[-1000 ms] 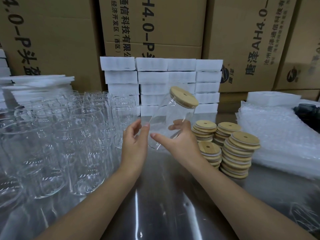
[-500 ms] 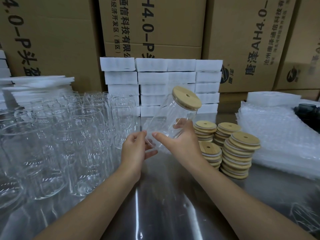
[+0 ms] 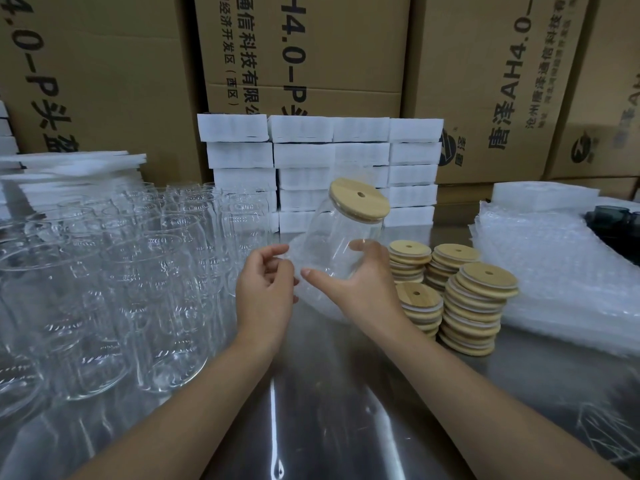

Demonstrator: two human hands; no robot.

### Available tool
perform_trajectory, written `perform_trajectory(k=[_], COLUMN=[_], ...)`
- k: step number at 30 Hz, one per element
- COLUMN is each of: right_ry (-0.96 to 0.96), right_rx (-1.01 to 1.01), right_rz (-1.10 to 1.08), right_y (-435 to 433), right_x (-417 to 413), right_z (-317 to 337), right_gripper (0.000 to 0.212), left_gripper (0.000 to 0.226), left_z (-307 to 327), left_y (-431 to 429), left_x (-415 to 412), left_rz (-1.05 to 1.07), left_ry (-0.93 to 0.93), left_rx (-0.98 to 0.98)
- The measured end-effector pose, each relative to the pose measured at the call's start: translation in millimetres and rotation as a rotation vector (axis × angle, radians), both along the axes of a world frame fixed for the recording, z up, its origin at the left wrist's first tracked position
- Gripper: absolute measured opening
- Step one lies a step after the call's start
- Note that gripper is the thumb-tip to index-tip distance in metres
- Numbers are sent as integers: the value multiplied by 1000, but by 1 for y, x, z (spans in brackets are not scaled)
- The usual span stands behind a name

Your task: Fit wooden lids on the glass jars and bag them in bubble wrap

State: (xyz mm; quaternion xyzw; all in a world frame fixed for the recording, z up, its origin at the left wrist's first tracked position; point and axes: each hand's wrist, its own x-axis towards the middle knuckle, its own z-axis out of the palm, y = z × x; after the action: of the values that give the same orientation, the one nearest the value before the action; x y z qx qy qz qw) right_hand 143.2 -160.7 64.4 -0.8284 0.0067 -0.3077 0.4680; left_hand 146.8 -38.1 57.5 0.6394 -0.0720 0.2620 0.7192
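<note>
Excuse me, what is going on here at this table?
A person is packing glass jars. The right grip holds one jar, tilted, with its wooden lid already fitted. The left grip seems to pinch a bubble wrap bag at the base of it. Open jars stand at the left; lid stacks and bubble wrap sheets lie at the right.

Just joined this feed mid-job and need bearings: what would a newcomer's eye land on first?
The lidded glass jar, held tilted above the table centre in the right hand, its base at the mouth of a bubble wrap bag that the left hand pinches. Left of it stands a crowd of open glass jars; right of it, stacks of wooden lids beside a heap of bubble wrap.
</note>
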Motion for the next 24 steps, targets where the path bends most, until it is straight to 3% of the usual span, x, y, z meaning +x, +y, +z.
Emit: perform_trajectory(k=[3, 7, 13, 19, 24], right_ry=[56, 61, 40, 86, 94], right_rx=[28, 137, 288, 364, 247], right_rz=[40, 76, 88, 112, 184], right_y=[2, 3, 1, 1, 3], right_x=[-1, 0, 5, 7, 0], right_z=[0, 1, 3, 3, 2], right_gripper=[83, 75, 89, 103, 95], left_gripper=[30, 29, 98, 117, 115], left_z=[2, 3, -1, -8, -13], left_y=[-2, 0, 2, 6, 6], left_x=[-4, -10, -12, -2, 4], left_rz=[26, -90, -202, -127, -57], left_ry=[-121, -226, -254, -311, -247], left_rx=[37, 77, 455, 852, 755])
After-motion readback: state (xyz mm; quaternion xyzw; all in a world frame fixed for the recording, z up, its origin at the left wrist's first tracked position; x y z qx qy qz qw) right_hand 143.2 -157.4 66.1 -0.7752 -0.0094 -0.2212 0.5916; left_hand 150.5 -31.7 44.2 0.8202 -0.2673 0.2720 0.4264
